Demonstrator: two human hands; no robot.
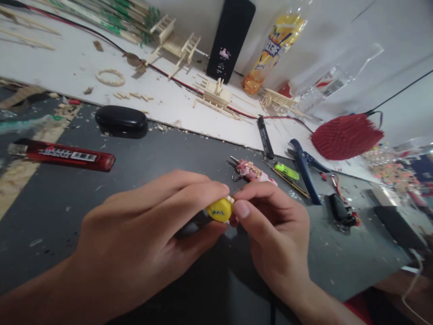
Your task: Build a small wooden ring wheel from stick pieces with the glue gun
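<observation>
A pale wall rose behind the dark tabletop [182,155], which spread across the view and ran off towards four o'clock. A long white board [79,58] crossed its far side from ten to three o'clock, sprinkled with crumbs and slivers of wood.

The left hand [145,221] reached in from eight o'clock, its fingers half curled, thumb below and fingertips above, pinching a yellow disc. The right hand [280,230] came from four o'clock, curled, with thumb and forefinger almost together against the disc's rim; whether they gripped anything could not be told.

A tall black box [230,40] stood at twelve, an orange-tinted bottle [275,45] at one and a clear bottle [333,83] at two. A ruffled red object [348,136] lay near three, with a dark blue hand tool [302,167] just beside it. At nine lay a red barcoded stick [67,155]; nearer ten, a glossy black case [121,119]. A little wooden chair-like model [172,44] stood at eleven on the board.

The yellow disc [219,210], printed with dark lettering, sat at six o'clock, close to centre, between both hands. Smallest was a pale piece [230,199] at its upper rim.
</observation>
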